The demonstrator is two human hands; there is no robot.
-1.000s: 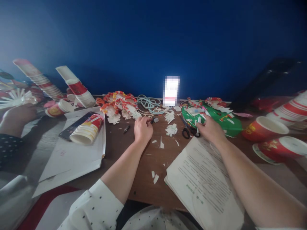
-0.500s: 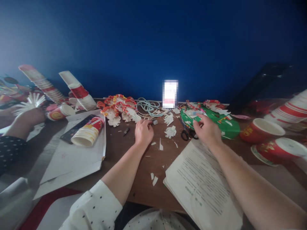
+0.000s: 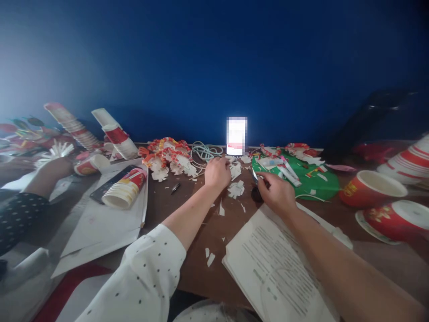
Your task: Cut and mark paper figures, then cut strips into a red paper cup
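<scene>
The right hand is right of centre in the frame, its fingers on the scissors, whose blades point towards the top of the frame (one black loop shows; the rest is behind the hand). Whether that grip has closed, I cannot tell. The left hand is at mid-frame, back upwards and fingers curled, just beside a white cutout; its fingertips are hidden, so I cannot tell whether they grip anything. A second cutout lies just below the first, with scraps lower on the table.

At upper centre is a lit screen (pixelated). A pale cord lies left of it, then red-and-white paper pieces. Right of centre, a green mat bears white tubes. Printed sheets fill the lower right; two red cups are at far right. At left, stacked cups lie against a phone, and another person's hand is farther left.
</scene>
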